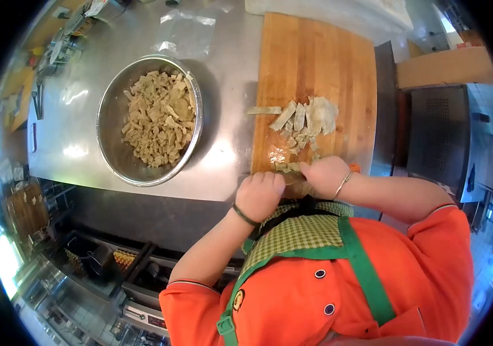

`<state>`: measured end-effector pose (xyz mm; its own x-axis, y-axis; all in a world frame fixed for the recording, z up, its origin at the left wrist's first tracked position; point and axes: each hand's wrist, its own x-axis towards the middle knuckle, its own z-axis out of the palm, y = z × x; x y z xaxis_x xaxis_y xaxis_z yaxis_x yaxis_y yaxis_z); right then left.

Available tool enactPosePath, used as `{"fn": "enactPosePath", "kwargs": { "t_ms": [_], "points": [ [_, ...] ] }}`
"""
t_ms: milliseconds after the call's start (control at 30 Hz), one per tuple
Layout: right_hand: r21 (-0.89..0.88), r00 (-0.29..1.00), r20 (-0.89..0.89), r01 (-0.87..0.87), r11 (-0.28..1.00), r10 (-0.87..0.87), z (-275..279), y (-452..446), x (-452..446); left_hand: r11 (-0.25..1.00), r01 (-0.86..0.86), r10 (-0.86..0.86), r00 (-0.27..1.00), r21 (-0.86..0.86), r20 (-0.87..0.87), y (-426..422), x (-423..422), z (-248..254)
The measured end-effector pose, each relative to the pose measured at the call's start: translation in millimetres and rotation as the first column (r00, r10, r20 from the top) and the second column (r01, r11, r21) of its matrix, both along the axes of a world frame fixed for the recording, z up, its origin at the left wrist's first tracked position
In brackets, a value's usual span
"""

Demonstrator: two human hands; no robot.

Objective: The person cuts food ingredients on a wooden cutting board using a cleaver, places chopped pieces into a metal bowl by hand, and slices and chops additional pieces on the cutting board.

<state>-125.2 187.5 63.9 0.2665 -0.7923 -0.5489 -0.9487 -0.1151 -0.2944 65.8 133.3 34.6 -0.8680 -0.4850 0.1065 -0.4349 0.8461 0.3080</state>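
My left hand (261,193) and right hand (326,175) both curled (undersides hidden; cannot tell whether they grip); sliced food (314,118) lies just beyond.

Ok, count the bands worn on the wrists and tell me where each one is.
2: a dark band around the wrist of the left hand, and a paler band around the wrist of the right hand. None seems hidden.
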Motion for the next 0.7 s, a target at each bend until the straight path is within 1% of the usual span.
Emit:
{"fn": "enactPosePath", "kwargs": {
  "t_ms": [133, 167, 200, 233, 267, 300, 333, 367, 400, 433, 467, 500, 533, 567, 600, 633, 667, 700],
  "points": [
    [0.053, 0.998, -0.035, 0.056, 0.997, -0.054, -4.2, -0.8, -7.0, 0.998, 0.007, -0.009, 1.0, -0.057, -0.025, -3.8, -4.4, 1.5],
    [0.04, 0.998, -0.038, 0.053, 0.998, -0.052, -4.2, -5.4, -10.3, 0.998, 0.021, -0.023, 0.999, -0.055, -0.048, -5.8, -6.4, 1.8],
    [0.073, 0.999, -0.036, 0.04, 0.997, -0.037, -2.4, -8.9, -11.7, 0.998, 0.035, -0.039, 0.997, -0.049, -0.067, -8.0, -8.8, 6.8],
    [0.104, 0.999, -0.034, 0.023, 0.994, -0.019, -0.2, -10.0, -11.5, 0.996, 0.031, -0.045, 0.982, -0.083, -0.183, -11.2, -12.2, 12.8],
    [0.089, 0.999, -0.034, 0.015, 0.996, -0.012, 2.5, -9.2, -11.9, 0.995, 0.023, -0.041, 0.982, -0.099, -0.183, -9.7, -11.0, 23.6],
    [0.072, 0.999, -0.01, 0.039, 0.997, -0.039, 5.1, -7.5, -13.5, 0.99, -0.003, -0.047, 0.935, -0.141, -0.351, -5.8, -8.3, 35.6],
    [0.063, 0.998, 0.018, 0.066, 0.996, -0.068, 6.6, -4.3, -15.0, 0.985, -0.029, -0.063, 0.861, -0.172, -0.505, 1.8, -3.2, 42.4],
    [0.064, 0.998, 0.021, 0.06, 0.996, -0.061, 8.4, -0.4, -17.3, 0.999, -0.038, 0.013, 0.856, -0.039, -0.518, 14.7, 5.3, 44.7],
    [0.071, 0.993, 0.043, 0.107, 0.992, -0.11, 10.9, 3.5, -20.8, 0.998, -0.047, 0.021, 0.857, -0.037, -0.516, 22.6, 8.5, 37.9],
    [0.074, 0.985, 0.064, 0.156, 0.985, -0.16, 13.6, 5.9, -25.1, 0.995, -0.098, 0.1, 0.854, 0.029, -0.511, 29.2, 10.8, 24.1],
    [0.069, 0.986, 0.065, 0.151, 0.986, -0.156, 17.2, 7.6, -29.3, 0.985, -0.147, 0.174, 0.847, 0.093, -0.503, 33.8, 12.0, 12.4],
    [0.077, 0.975, 0.108, 0.188, 0.979, -0.195, 21.1, 9.1, -33.4, 0.97, -0.177, 0.235, 0.863, 0.167, -0.447, 35.9, 11.3, 7.1],
    [0.087, 0.961, 0.15, 0.221, 0.971, -0.233, 23.0, 10.8, -38.1, 0.97, -0.182, 0.237, 0.862, 0.162, -0.448, 35.2, 7.7, 0.8],
    [0.084, 0.962, 0.151, 0.217, 0.972, -0.228, 22.5, 14.2, -43.9, 0.97, -0.171, 0.23, 0.876, 0.173, -0.424, 32.2, 1.6, -6.1],
    [0.067, 0.953, 0.14, 0.262, 0.963, -0.269, 21.1, 17.1, -50.6, 0.97, -0.16, 0.222, 0.889, 0.182, -0.4, 27.9, -5.7, -12.0],
    [0.049, 0.942, 0.129, 0.306, 0.951, -0.31, 19.9, 19.0, -55.1, 0.974, -0.173, 0.217, 0.891, 0.143, -0.4, 23.7, -14.1, -17.3],
    [0.045, 0.943, 0.13, 0.303, 0.952, -0.306, 19.3, 21.2, -57.5, 0.974, -0.176, 0.218, 0.89, 0.139, -0.4, 18.7, -18.6, -21.1],
    [0.035, 0.933, 0.139, 0.329, 0.944, -0.331, 19.5, 24.3, -59.7, 0.978, -0.164, 0.198, 0.925, 0.131, -0.325, 14.8, -23.3, -23.8]
  ]
}}
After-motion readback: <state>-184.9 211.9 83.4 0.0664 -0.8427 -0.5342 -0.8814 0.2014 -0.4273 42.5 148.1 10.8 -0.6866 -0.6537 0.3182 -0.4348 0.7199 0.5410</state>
